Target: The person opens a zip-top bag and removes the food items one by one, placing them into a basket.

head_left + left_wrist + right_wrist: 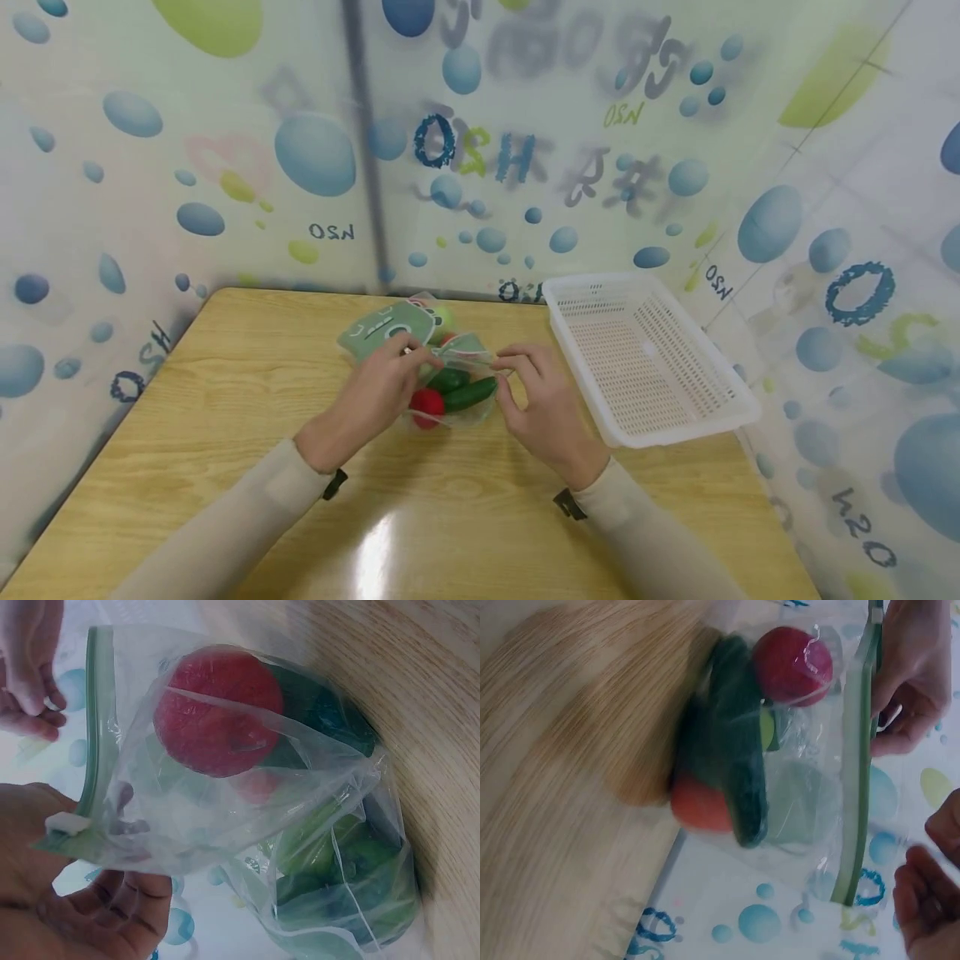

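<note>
From my remote feed I log: bag (469, 363) between left hand (375, 387) and right hand (546, 408). In bag: round vegetable (427, 408) to the left, cucumber (471, 395) just right of it. Basket (647, 367) on table (277, 367), right of bag and right hand. Wall (465, 208) behind table.

Clear plastic bag with green zip strip (825, 802): is running past the right-wrist view's top edge. Bare right hand (930, 900): is extending beyond its right edge. Long dark-green cucumber (471, 395): is partly hiding a dark-green rounded vegetable (447, 380).
</note>
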{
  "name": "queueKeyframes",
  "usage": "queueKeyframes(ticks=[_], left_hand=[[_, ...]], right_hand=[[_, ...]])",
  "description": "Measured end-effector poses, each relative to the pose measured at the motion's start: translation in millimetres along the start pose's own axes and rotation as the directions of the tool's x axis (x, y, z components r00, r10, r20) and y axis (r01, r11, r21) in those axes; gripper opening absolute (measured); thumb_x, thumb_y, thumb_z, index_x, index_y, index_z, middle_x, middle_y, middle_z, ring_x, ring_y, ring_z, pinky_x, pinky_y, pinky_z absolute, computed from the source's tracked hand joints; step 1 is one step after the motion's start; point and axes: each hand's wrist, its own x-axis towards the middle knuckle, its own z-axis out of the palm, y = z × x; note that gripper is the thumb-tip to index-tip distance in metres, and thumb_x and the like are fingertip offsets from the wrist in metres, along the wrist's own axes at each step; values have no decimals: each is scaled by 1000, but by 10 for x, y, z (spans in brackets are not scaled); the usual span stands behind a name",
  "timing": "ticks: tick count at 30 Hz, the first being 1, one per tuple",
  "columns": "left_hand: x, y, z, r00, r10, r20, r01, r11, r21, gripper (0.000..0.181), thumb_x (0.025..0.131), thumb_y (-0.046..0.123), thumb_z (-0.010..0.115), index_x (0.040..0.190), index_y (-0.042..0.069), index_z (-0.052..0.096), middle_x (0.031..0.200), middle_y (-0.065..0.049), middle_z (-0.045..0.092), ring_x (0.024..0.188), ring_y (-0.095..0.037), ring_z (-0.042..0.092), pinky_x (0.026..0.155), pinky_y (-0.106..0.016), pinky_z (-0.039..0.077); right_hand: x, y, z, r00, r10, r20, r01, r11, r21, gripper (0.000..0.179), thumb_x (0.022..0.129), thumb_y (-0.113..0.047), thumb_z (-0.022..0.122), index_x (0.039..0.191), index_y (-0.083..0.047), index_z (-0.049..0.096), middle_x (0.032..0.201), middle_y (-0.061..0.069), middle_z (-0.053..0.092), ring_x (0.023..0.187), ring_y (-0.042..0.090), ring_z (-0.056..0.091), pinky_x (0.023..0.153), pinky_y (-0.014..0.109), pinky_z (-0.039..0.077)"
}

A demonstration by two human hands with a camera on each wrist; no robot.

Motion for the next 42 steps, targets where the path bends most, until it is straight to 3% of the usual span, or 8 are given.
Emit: queueKeyframes(ticks=[4, 7, 12, 18, 26, 29, 34, 42], left_hand=[[33, -17, 6, 999, 9, -37, -8, 1000, 26, 43, 101, -18, 71, 132, 8, 85, 119, -14, 72, 102, -28, 73, 79, -37, 67], [49, -25, 11, 997, 12, -78, -10, 1000, 30, 42, 104, -17, 69, 137, 5, 83, 123, -15, 72, 107, -29, 74, 81, -38, 69], [57, -38, 8, 993, 6, -120, -3, 1000, 20, 43, 103, -14, 74, 142, 2, 79, 131, -19, 73, 114, -34, 76, 87, -43, 70], [53, -69, -2, 997, -44, -65, 43, 999, -13, 53, 97, -18, 77, 144, 5, 77, 136, -19, 71, 109, -34, 76, 80, -42, 68], [55, -158, 9, 999, -39, -35, 38, 999, -16, 45, 95, -26, 61, 110, 11, 81, 121, -14, 74, 110, -36, 72, 84, -45, 67], [59, -190, 12, 999, -26, -23, 27, 1000, 9, 49, 92, -28, 61, 108, 12, 84, 118, -13, 77, 111, -39, 72, 91, -49, 67], [82, -229, 28, 1000, -20, 15, 20, 998, 52, 55, 93, -26, 60, 125, 10, 87, 126, -14, 84, 122, -40, 77, 107, -56, 67], [69, -269, 45, 991, -100, 85, 99, 995, 11, 42, 101, -15, 65, 135, 3, 81, 127, -19, 84, 114, -38, 81, 92, -51, 70]], right_hand=[[75, -109, 77, 985, -142, 95, 142, 990, 9, 26, 99, 2, 87, 122, -4, 77, 129, 12, 76, 120, 27, 75, 96, 34, 70], [149, -186, 167, 967, -164, 193, 169, 985, -13, 26, 101, -2, 88, 124, -5, 78, 128, 10, 78, 120, 25, 77, 100, 33, 70], [261, -269, 343, 937, -47, 346, 71, 996, -58, 23, 110, -15, 83, 131, -6, 79, 129, 10, 80, 117, 23, 79, 100, 36, 70], [336, -333, 483, 849, 111, 516, -50, 990, -130, 39, 114, -38, 78, 141, -10, 78, 131, 9, 81, 107, 20, 80, 90, 37, 72], [339, -341, 561, 776, 123, 619, -82, 992, -94, 45, 110, -37, 85, 148, -14, 77, 128, 4, 83, 104, 12, 75, 85, 23, 66], [344, -343, 594, 765, 111, 634, -92, 994, -64, 48, 108, -32, 87, 151, -14, 74, 134, 3, 84, 112, 12, 77, 95, 25, 67], [337, -342, 660, 756, 104, 646, -105, 994, -37, 52, 108, -28, 87, 155, -15, 71, 146, 5, 80, 127, 15, 77, 110, 32, 66], [315, -346, 632, 765, 118, 633, -141, 990, -14, 57, 104, -24, 91, 156, -14, 71, 145, 12, 72, 126, 21, 73, 109, 36, 67]])
